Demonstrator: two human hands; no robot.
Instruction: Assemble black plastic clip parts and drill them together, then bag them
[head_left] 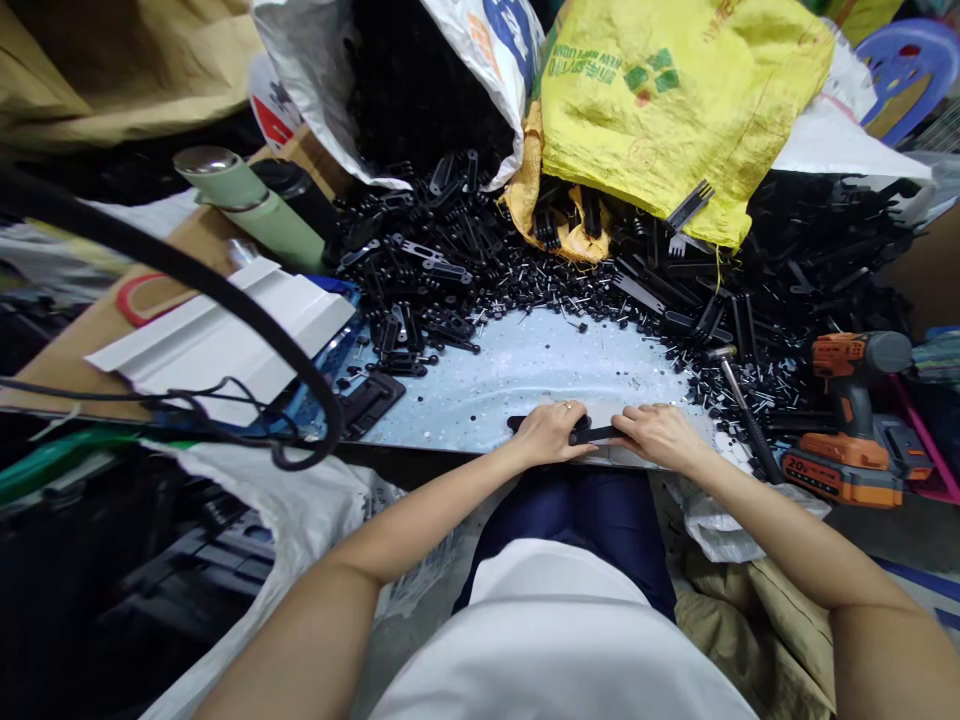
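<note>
At the front edge of the light-blue work surface (480, 385), both hands meet over black plastic parts. My left hand (553, 433) is closed around a black part, one dark end of which sticks out to its left. Between the hands runs a black bar-shaped piece (596, 435). My right hand (660, 434) grips the right end of this bar with bent fingers. Fingers cover much of the parts, so their exact kind is hidden. A flat black plastic piece (373, 405) lies to the left on the surface.
Heaped black parts (442, 250) and small screws (555, 285) ring the surface. On the right are a hammer (750, 420) and an orange cordless drill (855, 420). A yellow sack (675, 110) lies behind. A black cable (225, 290) arcs across the left, near a green bottle (255, 205).
</note>
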